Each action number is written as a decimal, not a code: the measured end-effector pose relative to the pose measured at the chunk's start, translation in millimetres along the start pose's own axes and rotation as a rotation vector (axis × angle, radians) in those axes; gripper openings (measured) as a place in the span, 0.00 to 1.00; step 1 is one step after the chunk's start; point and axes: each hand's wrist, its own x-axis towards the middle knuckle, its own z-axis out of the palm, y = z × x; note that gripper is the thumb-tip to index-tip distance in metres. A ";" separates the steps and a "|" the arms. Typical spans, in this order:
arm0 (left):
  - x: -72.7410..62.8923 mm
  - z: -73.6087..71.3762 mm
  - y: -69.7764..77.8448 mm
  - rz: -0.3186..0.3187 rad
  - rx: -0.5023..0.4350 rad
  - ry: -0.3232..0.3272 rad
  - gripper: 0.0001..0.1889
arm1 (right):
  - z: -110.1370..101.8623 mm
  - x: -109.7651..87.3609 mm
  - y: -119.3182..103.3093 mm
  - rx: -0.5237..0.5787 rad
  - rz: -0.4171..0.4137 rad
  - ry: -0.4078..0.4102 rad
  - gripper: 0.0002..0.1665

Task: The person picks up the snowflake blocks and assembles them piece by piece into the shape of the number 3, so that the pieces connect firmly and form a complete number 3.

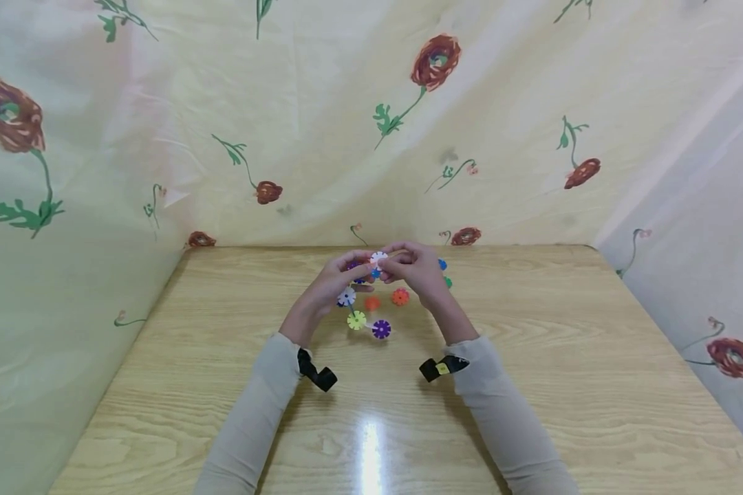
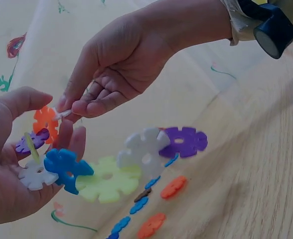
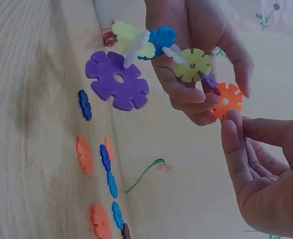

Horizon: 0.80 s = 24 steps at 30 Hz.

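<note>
A chain of slotted plastic snowflake discs hangs from my left hand (image 1: 329,283), whose fingers hold its upper end. From the free end, it runs through a purple disc (image 2: 189,143), a white disc (image 2: 132,153), a pale yellow disc (image 2: 99,188) and a blue disc (image 2: 67,172), on to an orange disc (image 2: 43,119) near the left fingertips. My right hand (image 1: 422,271) pinches a white snowflake disc (image 1: 379,258) between thumb and fingers, against the orange one's edge. Whether their slots are joined is hidden by the right fingertips.
On the wooden table (image 1: 563,344), loose discs lie beyond the hands, among them an orange disc (image 1: 400,296), a green disc (image 1: 448,282) and several blue discs (image 3: 111,184). A flowered cloth (image 1: 322,124) rises behind the table's back edge.
</note>
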 end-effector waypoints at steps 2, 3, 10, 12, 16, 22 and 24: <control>0.1 0.7 0.6 0.002 0.002 -0.003 0.18 | -1.8 1.0 -1.3 -0.026 0.003 -0.017 0.16; 0.2 1.0 0.9 0.002 0.002 -0.003 0.18 | -3.5 1.7 -1.9 -0.048 0.004 -0.029 0.16; -1.6 0.4 3.2 -0.019 -0.019 0.046 0.15 | -29.8 6.6 -1.7 -0.307 0.016 -0.173 0.18; -1.8 -0.9 4.2 -0.028 -0.018 0.063 0.16 | -38.0 7.5 0.4 -0.388 0.011 -0.227 0.16; -0.9 -2.9 5.5 -0.037 -0.014 0.069 0.18 | -47.7 8.5 11.2 -0.599 0.004 -0.353 0.15; -2.1 -3.9 4.6 -0.027 0.018 0.052 0.21 | -44.3 10.2 35.3 -0.828 0.079 -0.438 0.19; -2.8 -3.3 4.9 -0.032 0.017 0.052 0.21 | -42.6 10.9 40.7 -0.856 0.098 -0.441 0.18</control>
